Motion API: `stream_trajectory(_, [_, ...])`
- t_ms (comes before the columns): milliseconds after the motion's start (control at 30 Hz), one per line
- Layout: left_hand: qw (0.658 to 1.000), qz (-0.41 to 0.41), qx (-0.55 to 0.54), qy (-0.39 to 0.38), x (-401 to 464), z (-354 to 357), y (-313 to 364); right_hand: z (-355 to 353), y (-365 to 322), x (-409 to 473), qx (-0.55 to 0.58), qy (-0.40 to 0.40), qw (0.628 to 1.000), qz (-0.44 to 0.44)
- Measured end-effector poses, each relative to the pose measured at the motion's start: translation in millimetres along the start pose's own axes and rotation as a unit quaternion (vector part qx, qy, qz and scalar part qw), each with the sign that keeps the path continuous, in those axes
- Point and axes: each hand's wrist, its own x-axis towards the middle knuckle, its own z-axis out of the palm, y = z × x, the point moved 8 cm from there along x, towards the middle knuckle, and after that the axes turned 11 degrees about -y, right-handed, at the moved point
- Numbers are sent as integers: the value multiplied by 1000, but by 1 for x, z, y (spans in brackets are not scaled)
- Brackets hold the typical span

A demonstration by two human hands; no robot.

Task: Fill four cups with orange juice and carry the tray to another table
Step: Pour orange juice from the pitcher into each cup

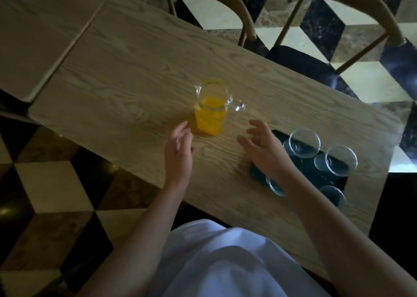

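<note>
A clear glass pitcher (210, 111) about half full of orange juice stands upright near the middle of the wooden table (126, 66), its handle pointing right. My left hand (178, 152) hovers just below and left of it, fingers apart, holding nothing. My right hand (264, 147) is open too, to the right of the pitcher and over the left edge of a dark tray (309, 170). On the tray stand several empty clear glass cups, such as one cup (304, 141) at the back and another cup (341, 160) to its right. My right forearm hides part of the tray.
A second table (38, 32) adjoins at the upper left. Two wooden chairs (352, 25) stand along the far side, one with a dark seat. The floor (45, 183) is checkered tile. My white garment (225, 262) fills the bottom.
</note>
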Motion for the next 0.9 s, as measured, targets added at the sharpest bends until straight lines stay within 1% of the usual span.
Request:
stream_trajectory(100, [996,-17,-85,-31,31,0,7,-10,-17,15,50,33,998,16])
stream_trajectory(167, [992,-19,-113,-57,53,4,15,-11,-29,26,55,32,998,20])
stream_trajectory(267, [992,-12,-88,-85,79,9,19,-3,-41,39,44,6,999,13])
stream_trajectory(333, [990,2,-58,-126,89,15,22,-3,-46,43,57,8,998,-8])
stream_trajectory(400, [985,12,-43,-169,96,20,25,-2,-52,47,65,-6,997,-30])
stream_trajectory(533, [977,25,-39,-208,98,16,29,7,-59,51,28,-33,999,-27])
stream_trajectory(600, [975,34,-26,-218,97,20,30,11,-60,50,34,-33,999,-24])
stream_trajectory(667, [977,42,-17,-210,98,16,32,15,-66,51,43,-27,999,-20])
stream_trajectory(767, [980,33,-11,-193,101,8,32,22,-75,50,41,-29,999,-21])
stream_trajectory(900, [971,34,28,-236,99,2,30,29,-75,39,60,-17,998,-22])
